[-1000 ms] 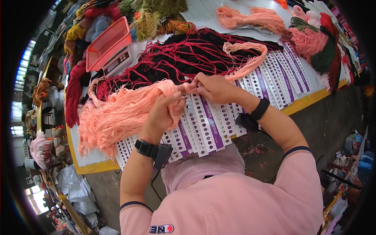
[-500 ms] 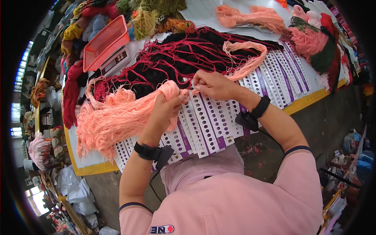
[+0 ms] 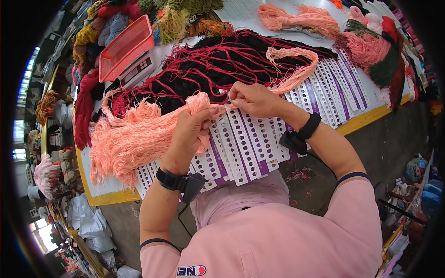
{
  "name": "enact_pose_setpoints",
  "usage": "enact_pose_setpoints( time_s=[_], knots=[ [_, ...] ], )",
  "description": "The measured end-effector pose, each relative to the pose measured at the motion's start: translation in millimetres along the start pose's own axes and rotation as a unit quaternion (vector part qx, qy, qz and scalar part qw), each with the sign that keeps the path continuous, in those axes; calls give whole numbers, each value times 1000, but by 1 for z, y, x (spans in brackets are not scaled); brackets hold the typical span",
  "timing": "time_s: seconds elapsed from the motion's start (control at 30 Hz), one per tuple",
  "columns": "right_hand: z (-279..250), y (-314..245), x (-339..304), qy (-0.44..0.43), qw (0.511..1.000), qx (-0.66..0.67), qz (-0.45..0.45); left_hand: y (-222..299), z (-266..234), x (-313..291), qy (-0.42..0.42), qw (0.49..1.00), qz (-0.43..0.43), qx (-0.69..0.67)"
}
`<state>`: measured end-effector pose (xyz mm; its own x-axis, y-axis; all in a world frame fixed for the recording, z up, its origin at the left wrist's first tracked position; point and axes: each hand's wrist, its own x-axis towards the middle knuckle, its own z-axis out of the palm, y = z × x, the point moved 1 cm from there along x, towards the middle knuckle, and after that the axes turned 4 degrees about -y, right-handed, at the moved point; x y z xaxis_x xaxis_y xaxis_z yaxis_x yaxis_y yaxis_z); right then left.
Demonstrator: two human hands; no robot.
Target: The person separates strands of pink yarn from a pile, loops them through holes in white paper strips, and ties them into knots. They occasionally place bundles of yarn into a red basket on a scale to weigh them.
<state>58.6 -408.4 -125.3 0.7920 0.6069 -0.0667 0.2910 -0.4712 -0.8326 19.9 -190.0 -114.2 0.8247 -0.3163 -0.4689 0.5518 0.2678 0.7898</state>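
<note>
My left hand [image 3: 191,127] is closed around the near end of a thick bundle of peach yarn [image 3: 139,141], which spreads loosely to the left across the table. My right hand [image 3: 255,100] is pinched shut on the thin peach strand that runs from the bundle, above a white card with punched holes [image 3: 234,148]. Beyond that hand a looped peach skein [image 3: 296,76] lies to the right. Several more white and purple punched cards [image 3: 324,92] overlap along the table's near edge. Behind both hands stretches a heap of black and crimson yarn [image 3: 199,69].
A red plastic basket [image 3: 125,48] sits on a small scale [image 3: 139,69] at the back left. Coloured yarn piles [image 3: 185,18] lie along the back. Another peach skein [image 3: 299,21] and pink and green yarn [image 3: 368,48] are at the right. The table has a yellow edge [image 3: 364,121].
My left hand has shifted slightly left, with the bundle still in it. My right hand stays in nearly the same place, holding the strand.
</note>
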Motion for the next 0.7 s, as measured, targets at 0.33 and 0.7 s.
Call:
enact_pose_setpoints(
  time_s=[0.33,0.7],
  knots=[
    [4,6,-2,9,999,-35,-37,1,0,0,-90,983,-19,-161],
    [9,8,1,36,998,56,13,-10,24,-16,-150,757,257,582]
  ],
)
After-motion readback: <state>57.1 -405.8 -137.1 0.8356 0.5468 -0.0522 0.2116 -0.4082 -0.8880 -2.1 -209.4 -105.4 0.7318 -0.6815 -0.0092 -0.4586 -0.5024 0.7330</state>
